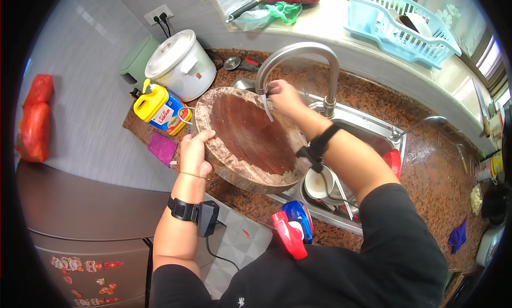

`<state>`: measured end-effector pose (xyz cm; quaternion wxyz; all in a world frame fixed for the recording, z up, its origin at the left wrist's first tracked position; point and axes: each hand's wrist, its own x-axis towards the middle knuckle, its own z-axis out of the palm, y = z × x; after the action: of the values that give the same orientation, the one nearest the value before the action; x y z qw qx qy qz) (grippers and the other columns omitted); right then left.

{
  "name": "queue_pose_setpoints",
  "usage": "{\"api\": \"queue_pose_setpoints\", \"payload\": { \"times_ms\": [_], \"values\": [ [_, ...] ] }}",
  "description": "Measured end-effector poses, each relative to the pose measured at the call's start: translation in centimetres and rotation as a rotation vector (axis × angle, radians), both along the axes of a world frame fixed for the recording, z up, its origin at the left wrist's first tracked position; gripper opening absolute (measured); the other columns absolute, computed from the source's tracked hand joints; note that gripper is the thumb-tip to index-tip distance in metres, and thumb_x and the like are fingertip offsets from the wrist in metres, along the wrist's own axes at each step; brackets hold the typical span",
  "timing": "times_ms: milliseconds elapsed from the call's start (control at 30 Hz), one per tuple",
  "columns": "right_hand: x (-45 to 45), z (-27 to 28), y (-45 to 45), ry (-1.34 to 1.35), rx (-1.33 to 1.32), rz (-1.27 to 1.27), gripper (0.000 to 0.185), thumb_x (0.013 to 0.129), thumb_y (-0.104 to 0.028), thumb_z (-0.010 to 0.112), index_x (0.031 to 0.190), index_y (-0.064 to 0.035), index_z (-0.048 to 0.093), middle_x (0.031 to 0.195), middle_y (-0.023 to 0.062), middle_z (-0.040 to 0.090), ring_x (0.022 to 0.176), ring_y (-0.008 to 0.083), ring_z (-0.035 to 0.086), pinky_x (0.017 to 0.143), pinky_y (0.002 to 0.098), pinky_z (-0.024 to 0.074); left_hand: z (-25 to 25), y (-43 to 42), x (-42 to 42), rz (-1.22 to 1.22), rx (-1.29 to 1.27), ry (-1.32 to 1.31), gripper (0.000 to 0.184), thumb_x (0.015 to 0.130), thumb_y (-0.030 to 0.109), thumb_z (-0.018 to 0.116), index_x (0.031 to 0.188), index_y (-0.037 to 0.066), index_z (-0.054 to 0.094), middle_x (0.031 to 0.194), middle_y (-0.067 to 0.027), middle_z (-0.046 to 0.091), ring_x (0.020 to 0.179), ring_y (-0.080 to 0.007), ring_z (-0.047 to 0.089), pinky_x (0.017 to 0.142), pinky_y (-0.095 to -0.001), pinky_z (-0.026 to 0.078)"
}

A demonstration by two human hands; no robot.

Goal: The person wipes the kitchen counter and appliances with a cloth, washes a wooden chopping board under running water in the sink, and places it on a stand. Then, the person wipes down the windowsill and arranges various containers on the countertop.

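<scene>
Centrally, I see the left hand (195, 153) clasping a wooden board (250, 129), right hand (287, 98) curled near the faucet (306, 48), its hold unclear.

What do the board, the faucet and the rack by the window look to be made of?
Board: likely solid wood, unvarnished; dark brown, streaked face, pale worn rim.
Faucet: metal, probably stainless steel; grey with a soft, brushed-looking sheen.
Rack: most likely molded plastic; even light blue, slightly glossy, with slatted walls.
</scene>
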<state>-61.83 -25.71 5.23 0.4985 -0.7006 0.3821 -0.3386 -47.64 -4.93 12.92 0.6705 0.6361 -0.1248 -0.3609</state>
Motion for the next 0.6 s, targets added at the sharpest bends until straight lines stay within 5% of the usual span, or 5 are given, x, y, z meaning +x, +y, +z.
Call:
{"api": "queue_pose_setpoints", "payload": {
  "times_ms": [67,300,367,500,600],
  "values": [
    [2.3,2.0,1.8,-0.264,0.666,0.100,0.013,0.084,-0.007,0.051,0.094,-0.0021,0.057,0.083,0.0110,0.057,0.063,0.0197,0.056,0.049,0.0324,0.0490,0.7,-0.1,-0.7,0.005,0.019,-0.033,0.032,0.068,-0.001,0.064,0.096,-0.003,0.048,0.089,-0.0134,0.059,0.077,-0.0230,0.060,0.072,-0.0370,0.051],
    [3.6,1.8,2.1,-0.558,0.998,-0.124,0.024,0.092,-0.013,0.042,0.081,0.0025,0.056,0.075,0.0115,0.057,0.059,0.0182,0.057,0.048,0.0286,0.0502,2.1,-0.3,-2.7,-0.015,-0.029,-0.100,0.038,0.068,-0.004,0.063,0.102,-0.005,0.046,0.092,-0.0142,0.059,0.079,-0.0232,0.060,0.071,-0.0367,0.051],
    [3.9,1.4,4.0,-0.570,0.911,0.061,0.025,0.093,-0.016,0.043,0.099,0.0047,0.057,0.095,0.0141,0.061,0.075,0.0224,0.061,0.067,0.0316,0.0525,2.1,-0.5,-2.6,-0.021,-0.033,-0.110,0.039,0.068,-0.004,0.063,0.102,-0.005,0.046,0.092,-0.0143,0.059,0.079,-0.0232,0.060,0.071,-0.0364,0.051],
    [4.6,2.6,11.4,-0.397,-0.142,0.494,0.045,0.094,-0.027,0.040,0.136,-0.0091,0.036,0.140,0.0133,0.035,0.129,0.0287,0.032,0.104,0.0448,0.0239,2.4,-0.9,-3.2,-0.020,-0.053,-0.132,0.040,0.067,-0.003,0.064,0.102,-0.005,0.045,0.092,-0.0146,0.059,0.079,-0.0231,0.060,0.072,-0.0353,0.051],
    [2.6,0.0,8.9,0.037,-0.352,0.437,0.058,0.094,-0.044,0.032,0.142,-0.0126,0.021,0.147,0.0122,0.020,0.136,0.0276,0.017,0.107,0.0485,0.0138,1.2,0.0,-3.1,-0.017,-0.041,-0.124,0.041,0.067,-0.003,0.065,0.102,-0.005,0.044,0.092,-0.0146,0.059,0.080,-0.0228,0.060,0.072,-0.0352,0.051]
  ]
}}
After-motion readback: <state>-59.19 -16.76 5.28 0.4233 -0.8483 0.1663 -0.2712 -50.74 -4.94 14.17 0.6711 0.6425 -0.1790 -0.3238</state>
